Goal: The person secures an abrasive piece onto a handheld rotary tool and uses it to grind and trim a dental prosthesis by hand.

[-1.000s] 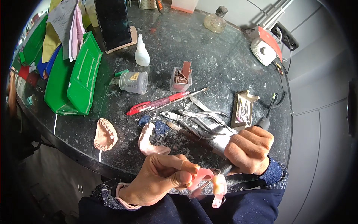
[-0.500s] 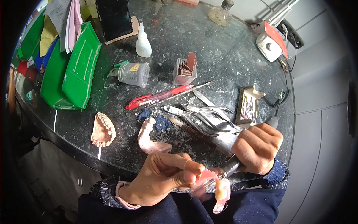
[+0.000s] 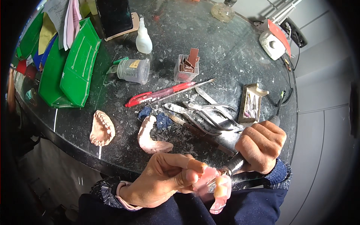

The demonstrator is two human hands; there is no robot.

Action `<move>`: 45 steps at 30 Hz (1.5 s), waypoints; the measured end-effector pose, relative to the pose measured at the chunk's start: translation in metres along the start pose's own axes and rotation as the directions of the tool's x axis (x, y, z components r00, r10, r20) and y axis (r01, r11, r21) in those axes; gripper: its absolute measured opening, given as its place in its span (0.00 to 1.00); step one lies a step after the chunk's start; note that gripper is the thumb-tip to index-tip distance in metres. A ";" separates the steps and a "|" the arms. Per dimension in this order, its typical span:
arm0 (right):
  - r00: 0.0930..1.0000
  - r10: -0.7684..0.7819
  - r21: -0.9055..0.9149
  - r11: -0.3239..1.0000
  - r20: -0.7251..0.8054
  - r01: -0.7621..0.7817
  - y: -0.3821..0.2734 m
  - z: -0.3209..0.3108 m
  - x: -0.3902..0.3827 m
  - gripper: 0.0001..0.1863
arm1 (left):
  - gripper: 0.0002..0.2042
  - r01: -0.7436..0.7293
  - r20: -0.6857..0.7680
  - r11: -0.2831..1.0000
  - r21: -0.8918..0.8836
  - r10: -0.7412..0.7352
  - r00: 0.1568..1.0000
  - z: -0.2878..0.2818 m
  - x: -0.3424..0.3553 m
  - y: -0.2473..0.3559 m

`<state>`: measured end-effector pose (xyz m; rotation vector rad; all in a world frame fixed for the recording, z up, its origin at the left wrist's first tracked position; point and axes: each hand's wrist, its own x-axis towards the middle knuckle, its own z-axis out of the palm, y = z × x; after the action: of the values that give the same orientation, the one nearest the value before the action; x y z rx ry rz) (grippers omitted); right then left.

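Note:
Between thumb and fingers, my left hand (image 3: 167, 178) pinches a pink partial denture (image 3: 222, 192) with tooth-coloured teeth and a wire clasp at its lower end. My right hand (image 3: 261, 145) is wrapped round a dark rotary handpiece (image 3: 234, 164), whose metal tip meets the denture's upper part; the exact contact point is hard to make out. Both hands are at the bench's near edge, above my lap. A plaster dental cast (image 3: 146, 137) lies just beyond my left hand, and another cast with teeth (image 3: 102, 128) rests farther left.
Pliers (image 3: 204, 112), a red pen (image 3: 161, 93) and a brown-handled knife (image 3: 202, 135) lie beyond my hands. Farther off are a small box of burs (image 3: 250, 104), a clear box of brown strips (image 3: 186, 71), a dropper bottle (image 3: 143, 39) and green trays (image 3: 77, 71).
The denture has turned slightly in my left fingers, showing more of its teeth. The handpiece has shifted slightly with my right hand. The view has moved a little over the bench.

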<state>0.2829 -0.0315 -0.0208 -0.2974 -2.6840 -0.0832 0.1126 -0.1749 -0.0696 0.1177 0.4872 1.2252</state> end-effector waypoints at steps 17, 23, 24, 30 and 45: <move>1.000 -0.025 -0.033 0.999 0.012 0.025 -0.004 0.003 -0.003 0.13 | 0.10 -0.156 0.088 0.967 -0.200 0.176 0.980 -0.006 0.004 -0.006; 1.000 -0.026 -0.053 0.998 0.017 0.027 -0.006 0.003 -0.004 0.13 | 0.10 -0.403 0.129 0.915 0.025 0.397 0.909 -0.007 0.009 -0.010; 0.999 -0.053 -0.052 0.997 0.003 0.053 -0.006 0.006 -0.007 0.13 | 0.10 -0.403 0.130 0.915 0.024 0.397 0.909 -0.006 0.010 -0.010; 0.999 0.029 -0.035 0.999 0.025 -0.028 -0.007 0.000 -0.002 0.12 | 0.06 -0.567 0.116 0.775 0.279 0.559 0.821 0.000 0.011 -0.008; 0.999 -0.039 -0.056 0.998 0.008 0.039 -0.005 0.003 -0.003 0.15 | 0.06 -0.637 0.183 0.632 0.441 0.631 0.754 -0.005 0.010 -0.005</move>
<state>0.2832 -0.0363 -0.0251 -0.2633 -2.6976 -0.1693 0.1170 -0.1682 -0.0788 0.7890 0.7753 1.7757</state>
